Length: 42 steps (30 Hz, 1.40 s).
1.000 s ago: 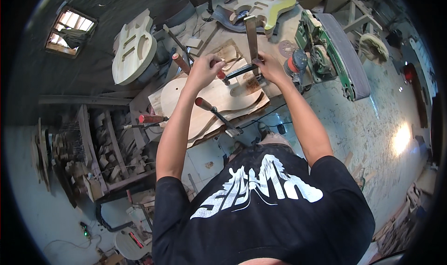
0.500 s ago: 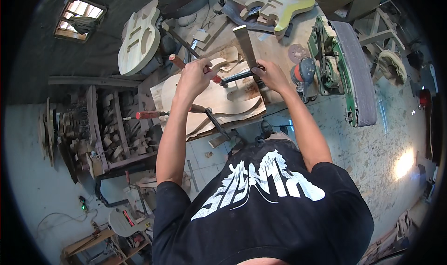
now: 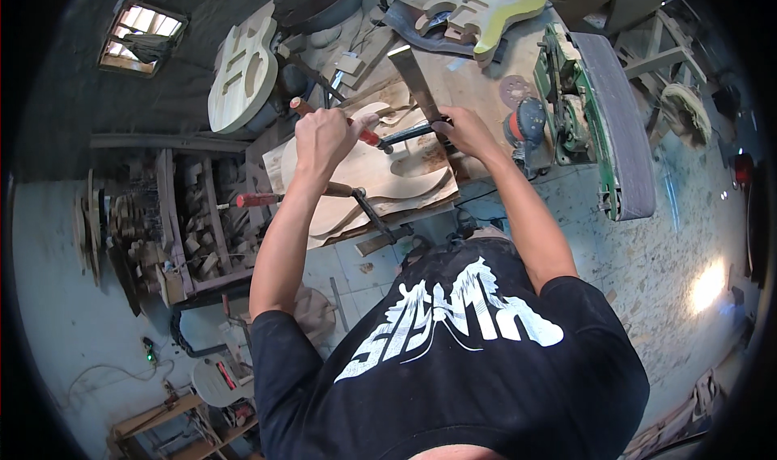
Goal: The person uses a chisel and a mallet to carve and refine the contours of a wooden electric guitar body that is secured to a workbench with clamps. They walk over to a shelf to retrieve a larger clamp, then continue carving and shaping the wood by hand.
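A pale guitar-shaped wood body (image 3: 364, 162) lies on a rough-edged board at the bench's near edge. Over it stands a bar clamp (image 3: 414, 84) with a long flat bar, a dark arm and a red handle. My left hand (image 3: 324, 140) is closed round that red handle, whose ends show on both sides of the fist. Gripping the clamp where bar and arm meet is my right hand (image 3: 465, 132), its fingertips partly hidden. A second red-handled clamp (image 3: 372, 211) sits across the body's near left side, touched by neither hand.
A belt sander (image 3: 611, 128) stands right of the bench, beside a round handheld sander (image 3: 528, 124). Two more guitar bodies, one plain (image 3: 243, 72) and one yellow-edged (image 3: 506, 11), lie farther back. A rack of wood offcuts (image 3: 202, 217) stands at left.
My left hand has shifted slightly left and rolled over on the red handle, with its elbow swinging outward. My right hand keeps its grip, and the clamp's bar has tilted a little left.
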Available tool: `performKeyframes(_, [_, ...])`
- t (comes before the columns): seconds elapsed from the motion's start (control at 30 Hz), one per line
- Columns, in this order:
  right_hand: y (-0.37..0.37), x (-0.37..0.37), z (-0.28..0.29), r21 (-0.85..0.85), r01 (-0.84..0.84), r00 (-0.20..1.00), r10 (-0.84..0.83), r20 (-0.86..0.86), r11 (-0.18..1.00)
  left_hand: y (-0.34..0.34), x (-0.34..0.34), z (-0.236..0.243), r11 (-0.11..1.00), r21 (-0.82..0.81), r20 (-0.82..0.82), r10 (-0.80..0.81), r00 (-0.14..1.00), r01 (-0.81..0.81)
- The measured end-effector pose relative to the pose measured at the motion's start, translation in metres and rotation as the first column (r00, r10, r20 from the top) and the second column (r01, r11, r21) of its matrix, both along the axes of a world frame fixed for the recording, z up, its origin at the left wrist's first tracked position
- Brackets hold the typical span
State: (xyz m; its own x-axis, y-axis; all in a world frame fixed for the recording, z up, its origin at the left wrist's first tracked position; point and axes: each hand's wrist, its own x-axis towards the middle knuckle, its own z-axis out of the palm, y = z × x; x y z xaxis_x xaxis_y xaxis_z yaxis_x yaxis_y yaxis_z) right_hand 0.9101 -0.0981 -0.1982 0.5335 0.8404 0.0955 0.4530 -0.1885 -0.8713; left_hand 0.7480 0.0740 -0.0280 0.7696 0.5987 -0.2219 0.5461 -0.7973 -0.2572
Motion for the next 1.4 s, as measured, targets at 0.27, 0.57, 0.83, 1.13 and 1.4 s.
performKeyframes(0.27, [-0.001,0.003,0.006,-0.033,-0.036,0.999,0.036,0.004,0.999,0.024,-0.02,-0.013,0.876,-0.317,0.431,-0.209,0.878,0.364])
performKeyframes(0.57, [0.0,0.004,0.002,-0.058,-0.002,0.999,0.0,-0.035,0.998,0.013,-0.004,-0.02,0.982,-0.102,0.193,-0.139,0.971,0.161])
performKeyframes(0.83, [0.0,0.004,-0.002,-0.082,0.002,0.995,-0.011,-0.104,0.997,0.02,-0.016,0.0,0.838,-0.29,0.37,-0.347,0.862,0.462])
performKeyframes(1.13, [0.002,0.007,-0.011,-0.058,-0.017,0.996,0.012,-0.091,0.998,0.016,-0.009,-0.015,0.976,-0.116,0.225,-0.157,0.962,0.186])
performKeyframes(1.4, [0.001,0.005,-0.003,-0.066,-0.025,0.998,0.021,-0.062,0.997,0.027,-0.02,-0.004,0.883,-0.202,0.372,-0.33,0.868,0.423])
